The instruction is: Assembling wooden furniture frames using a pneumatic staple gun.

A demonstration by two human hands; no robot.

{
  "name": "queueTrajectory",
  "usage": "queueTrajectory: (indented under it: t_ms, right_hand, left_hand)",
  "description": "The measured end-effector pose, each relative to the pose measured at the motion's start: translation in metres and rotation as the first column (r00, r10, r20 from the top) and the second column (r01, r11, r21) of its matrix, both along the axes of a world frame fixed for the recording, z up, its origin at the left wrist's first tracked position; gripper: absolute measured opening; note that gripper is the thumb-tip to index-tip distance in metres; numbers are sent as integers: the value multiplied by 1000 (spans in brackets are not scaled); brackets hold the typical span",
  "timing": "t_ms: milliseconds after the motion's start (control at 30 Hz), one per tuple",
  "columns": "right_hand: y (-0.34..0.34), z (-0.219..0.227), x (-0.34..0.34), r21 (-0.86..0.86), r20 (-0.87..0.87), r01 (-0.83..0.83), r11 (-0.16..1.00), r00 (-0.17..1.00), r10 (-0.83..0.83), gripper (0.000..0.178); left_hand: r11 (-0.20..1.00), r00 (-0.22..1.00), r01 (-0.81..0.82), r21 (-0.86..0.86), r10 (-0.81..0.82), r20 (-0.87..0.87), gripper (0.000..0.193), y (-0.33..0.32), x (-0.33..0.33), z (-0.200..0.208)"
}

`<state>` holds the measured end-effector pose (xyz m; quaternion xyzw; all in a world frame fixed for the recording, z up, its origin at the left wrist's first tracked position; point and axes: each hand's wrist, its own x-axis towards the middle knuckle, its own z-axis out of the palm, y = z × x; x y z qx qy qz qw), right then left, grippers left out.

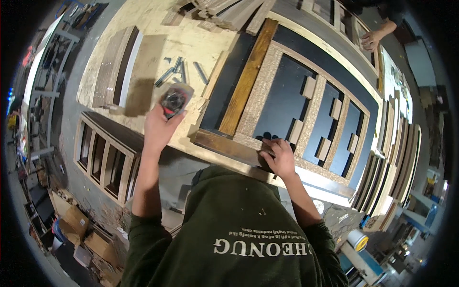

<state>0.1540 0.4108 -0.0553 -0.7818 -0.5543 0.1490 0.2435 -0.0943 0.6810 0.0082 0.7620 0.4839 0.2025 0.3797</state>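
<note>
My left hand (pixel 161 125) is closed around a black and red power tool, apparently a nail gun (pixel 174 101), above the pale worktable (pixel 189 136). My right hand (pixel 281 158) rests with fingers apart on the near rail of a speckled wooden frame (pixel 262 91). Its thumb reaches to a dark brown wooden strip (pixel 229 147) along the near edge. The frame lies flat on a black board (pixel 291 33), its crossbars dividing it into three openings. Small wooden blocks (pixel 309 87) sit against the bars. A stained brown slat (pixel 248 79) lies along the frame's left side.
Several metal staple or nail strips (pixel 179 71) lie on the worktable. Beyond them is a pile of wood strips (pixel 229 12); boards (pixel 112 67) stand at left. A wooden cabinet frame (pixel 105 158) is below left. Another person's hand (pixel 372 41) touches frames at far right. Stacked slats (pixel 394 148) stand right.
</note>
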Motion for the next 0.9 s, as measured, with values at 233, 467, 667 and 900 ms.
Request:
queueTrajectory:
  t_ms: [233,467,667,900]
  right_hand:
    - [6,-5,3,7,-71,-15,1000,997,16,32]
    - [2,-9,5,83,-109,-29,996,993,38,35]
    - [6,0,10,-55,-240,-29,998,971,15,45]
    - [59,1,45,122,-425,213,969,894,-143,78]
  left_hand:
    - [989,991,13,-148,7,137,45,-20,15,5]
    - [971,986,99,-217,-67,151,39,-16,28,10]
    - [955,986,165,-246,-152,72,40,-21,64,77]
    - [925,895,375,-61,-379,-233,49,-24,79,89]
